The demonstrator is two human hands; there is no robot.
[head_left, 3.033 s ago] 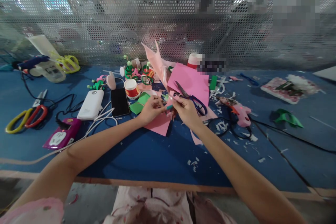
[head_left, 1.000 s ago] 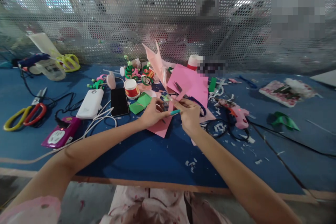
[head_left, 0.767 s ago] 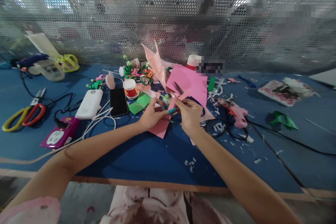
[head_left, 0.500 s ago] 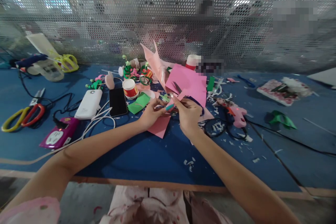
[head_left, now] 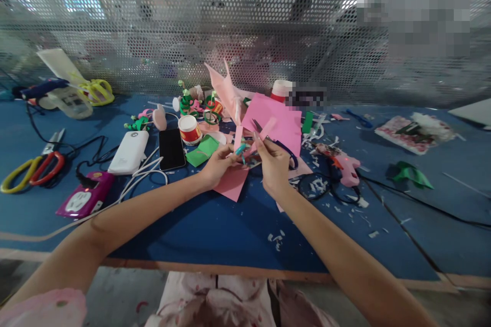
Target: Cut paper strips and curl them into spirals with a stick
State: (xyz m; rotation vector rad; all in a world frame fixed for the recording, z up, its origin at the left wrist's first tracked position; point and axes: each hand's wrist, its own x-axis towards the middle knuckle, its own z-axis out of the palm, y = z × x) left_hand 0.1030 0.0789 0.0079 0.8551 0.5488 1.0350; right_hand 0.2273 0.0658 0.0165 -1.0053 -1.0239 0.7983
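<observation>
My left hand (head_left: 219, 167) pinches a narrow pale-pink paper strip (head_left: 238, 138) that stands up from the fingertips. Close to its right, my right hand (head_left: 274, 169) is closed around scissors (head_left: 290, 152) with dark blue handles. Their dark blade tips point up and away, past the fingers. Another pink strip (head_left: 269, 126) is pinched between the right thumb and fingers. Behind the hands lies a bright pink sheet (head_left: 282, 117). A smaller pink piece (head_left: 232, 184) rests on the table under my left hand, and folded green paper (head_left: 202, 150) is to its left.
A red-and-white tub (head_left: 190, 130), a black phone (head_left: 172, 149), a white power bank (head_left: 129, 152) and a purple power strip (head_left: 85, 195) stand left. Larger scissors (head_left: 34, 169) lie at far left. A pink glue gun (head_left: 348, 168) and paper scraps are right. A perforated metal screen (head_left: 238, 25) rises behind.
My hands have drawn slightly apart, the left one moving left. The left fingers now hold a separate upright strip, while a strip stays in the right fingers with the scissors.
</observation>
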